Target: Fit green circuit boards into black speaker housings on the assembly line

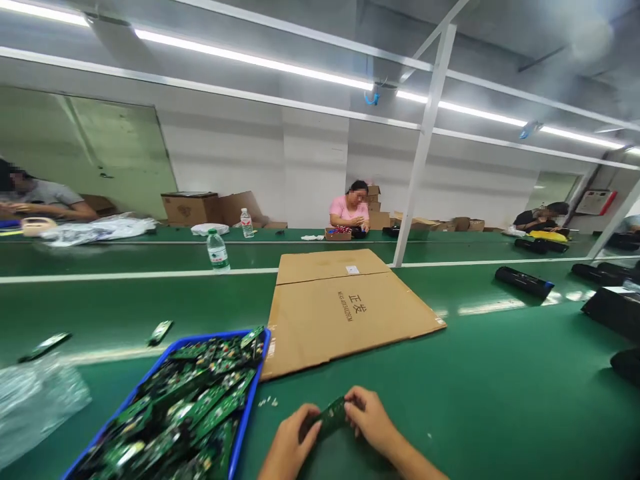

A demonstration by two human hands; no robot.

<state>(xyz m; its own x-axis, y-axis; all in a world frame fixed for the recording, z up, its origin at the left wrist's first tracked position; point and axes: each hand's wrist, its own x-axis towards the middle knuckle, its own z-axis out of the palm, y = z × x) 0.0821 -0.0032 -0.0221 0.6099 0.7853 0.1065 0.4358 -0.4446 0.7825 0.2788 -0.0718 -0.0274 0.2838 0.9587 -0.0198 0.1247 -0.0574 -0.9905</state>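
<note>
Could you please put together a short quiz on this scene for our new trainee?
1. What do the left grip and the right grip hold between them?

2. True or false: the tray is nearer the left grip than the right grip.

3. Where does the cardboard lie?
A. In the right grip
B. Inside the tray
C. Beyond both grips, as the wearer looks forward

Key:
1. A green board.
2. True.
3. C.
</note>
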